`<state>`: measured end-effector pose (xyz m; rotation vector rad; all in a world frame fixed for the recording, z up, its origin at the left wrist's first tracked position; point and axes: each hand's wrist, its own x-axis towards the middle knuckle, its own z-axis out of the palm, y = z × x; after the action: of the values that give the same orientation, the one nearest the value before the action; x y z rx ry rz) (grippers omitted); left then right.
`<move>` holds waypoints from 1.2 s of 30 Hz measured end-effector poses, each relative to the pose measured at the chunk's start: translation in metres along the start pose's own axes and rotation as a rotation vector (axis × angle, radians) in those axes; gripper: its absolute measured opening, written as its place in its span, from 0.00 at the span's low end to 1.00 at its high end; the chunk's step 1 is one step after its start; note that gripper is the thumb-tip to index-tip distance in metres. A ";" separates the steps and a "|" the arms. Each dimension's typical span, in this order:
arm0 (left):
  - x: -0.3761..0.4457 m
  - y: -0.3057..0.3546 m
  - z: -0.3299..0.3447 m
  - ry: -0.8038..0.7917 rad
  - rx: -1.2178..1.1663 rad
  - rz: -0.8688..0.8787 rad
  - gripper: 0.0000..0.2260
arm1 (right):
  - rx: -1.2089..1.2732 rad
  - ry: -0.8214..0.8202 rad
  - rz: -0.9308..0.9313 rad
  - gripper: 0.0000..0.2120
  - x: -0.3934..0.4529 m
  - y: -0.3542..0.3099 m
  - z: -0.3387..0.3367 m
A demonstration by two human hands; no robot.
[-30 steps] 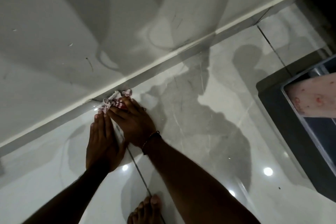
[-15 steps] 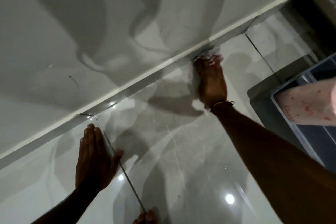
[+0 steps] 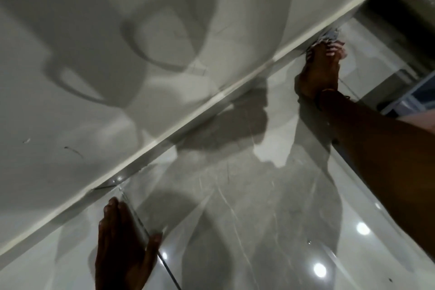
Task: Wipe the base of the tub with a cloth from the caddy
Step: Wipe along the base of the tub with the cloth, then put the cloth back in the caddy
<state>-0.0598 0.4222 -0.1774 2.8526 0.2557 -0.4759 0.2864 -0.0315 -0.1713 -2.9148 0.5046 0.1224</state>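
Glossy grey floor tiles (image 3: 235, 207) meet the tub's white side (image 3: 117, 77) along a pale strip at its foot. Your cloth (image 3: 329, 39), red-and-white and crumpled, sits pressed into that seam near the far end, close to the dark corner. Your right hand (image 3: 317, 70) lies over it, fingers spread flat and pinning it down rather than gripping. Your left hand (image 3: 124, 249) rests open and empty on the floor, well apart, bracing you. Judging by position, the wipe is well underway; how clean the strip is cannot be told. A corner of the caddy (image 3: 409, 96) shows at right.
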 end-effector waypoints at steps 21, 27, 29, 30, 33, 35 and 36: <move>-0.005 -0.018 -0.007 -0.111 0.169 0.124 0.56 | 0.406 -0.333 -0.748 0.22 -0.378 -0.234 0.073; -0.013 -0.002 -0.044 -0.144 0.130 0.115 0.50 | 0.648 -0.371 -0.667 0.24 -0.364 -0.220 0.023; -0.025 0.020 -0.065 -0.156 0.132 0.143 0.51 | 0.932 -0.369 -0.333 0.21 -0.367 -0.204 -0.011; -0.030 0.032 -0.073 -0.163 0.131 0.166 0.52 | 1.043 -0.388 -0.188 0.26 -0.369 -0.192 -0.028; -0.049 0.090 -0.102 -0.199 0.154 0.304 0.50 | 1.260 -0.305 0.085 0.39 -0.378 -0.132 -0.087; -0.060 0.135 -0.116 -0.233 0.182 0.436 0.49 | 1.264 -0.183 0.125 0.35 -0.386 -0.082 -0.122; -0.066 0.160 -0.123 -0.229 0.187 0.505 0.49 | 1.248 -0.129 0.147 0.31 -0.389 -0.057 -0.141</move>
<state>-0.0509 0.2922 -0.0096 2.8459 -0.5631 -0.7340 -0.0529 0.1211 0.0193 -1.6448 0.5057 -0.0009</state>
